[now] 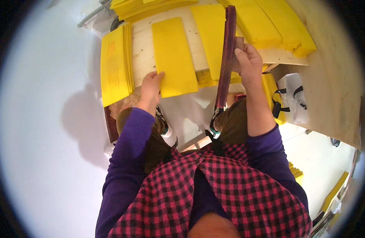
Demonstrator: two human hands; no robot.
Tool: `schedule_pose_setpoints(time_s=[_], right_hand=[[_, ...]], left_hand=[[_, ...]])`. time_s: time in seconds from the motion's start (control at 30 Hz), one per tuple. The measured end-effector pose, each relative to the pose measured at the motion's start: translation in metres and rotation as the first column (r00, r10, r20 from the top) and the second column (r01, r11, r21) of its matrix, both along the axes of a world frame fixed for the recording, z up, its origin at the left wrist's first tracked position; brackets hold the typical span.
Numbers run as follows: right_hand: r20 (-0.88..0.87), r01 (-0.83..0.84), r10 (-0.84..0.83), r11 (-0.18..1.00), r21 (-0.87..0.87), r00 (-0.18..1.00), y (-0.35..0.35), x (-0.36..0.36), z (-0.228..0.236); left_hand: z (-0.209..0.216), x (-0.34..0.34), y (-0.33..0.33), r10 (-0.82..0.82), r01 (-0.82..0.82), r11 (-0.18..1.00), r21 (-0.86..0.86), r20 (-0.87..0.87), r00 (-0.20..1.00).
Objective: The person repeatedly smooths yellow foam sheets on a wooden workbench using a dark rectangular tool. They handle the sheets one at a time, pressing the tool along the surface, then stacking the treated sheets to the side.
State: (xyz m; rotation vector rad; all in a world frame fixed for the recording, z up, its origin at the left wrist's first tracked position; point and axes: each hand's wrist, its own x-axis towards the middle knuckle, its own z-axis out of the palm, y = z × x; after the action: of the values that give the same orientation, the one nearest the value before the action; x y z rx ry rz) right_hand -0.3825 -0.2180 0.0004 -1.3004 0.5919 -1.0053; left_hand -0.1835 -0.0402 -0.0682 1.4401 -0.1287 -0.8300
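Note:
My left hand (151, 87) pinches the lower left corner of a flat yellow sheet (175, 55), which lies on a pale wooden board and hangs a little over its near edge. My right hand (250, 63) is closed on a brown block-like grip (239, 43) at the side of a long, narrow, dark red bar (227, 57). The bar is held upright on edge, over another yellow sheet (208, 35) that it partly hides. What the bar's far side looks like cannot be seen.
Stacked yellow sheets lie at the left (115, 63), back and right (269, 23) of the wooden board (141, 39). A white bag with black straps (293, 95) stands at the right beside a wooden panel (337, 79). My legs and shoes are below the board.

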Motion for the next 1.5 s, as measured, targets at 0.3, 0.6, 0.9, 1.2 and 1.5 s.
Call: schedule_pose_setpoints(time_s=[0.3, 0.6, 0.9, 1.2, 1.5], right_hand=[[-0.454, -0.175, -0.017, 0.909, -0.378, 0.891, 0.023, 0.051, 0.027], [-0.862, -0.535, -0.226, 0.704, -0.467, 0.454, 0.014, 0.153, 0.014], [-0.908, -0.622, -0.32, 0.661, -0.419, 0.272, 0.022, 0.185, -0.005], [-0.898, -0.603, -0.361, 0.668, -0.436, 0.25, 0.026, 0.195, -0.015], [-0.877, -0.592, -0.402, 0.651, -0.476, 0.263, 0.034, 0.195, -0.025]], left_hand=[[-0.019, -0.025, 0.03, -0.185, 0.189, 0.982, 0.004, -0.191, 0.964], [-0.025, -0.025, 0.037, -0.164, 0.148, 0.985, -0.086, -0.228, 0.96], [-0.024, -0.025, 0.038, -0.166, 0.148, 0.985, -0.094, -0.231, 0.959], [-0.025, -0.027, 0.039, -0.139, 0.109, 0.984, -0.141, -0.222, 0.965], [-0.028, -0.027, 0.038, -0.125, 0.099, 0.986, -0.133, -0.207, 0.97]])
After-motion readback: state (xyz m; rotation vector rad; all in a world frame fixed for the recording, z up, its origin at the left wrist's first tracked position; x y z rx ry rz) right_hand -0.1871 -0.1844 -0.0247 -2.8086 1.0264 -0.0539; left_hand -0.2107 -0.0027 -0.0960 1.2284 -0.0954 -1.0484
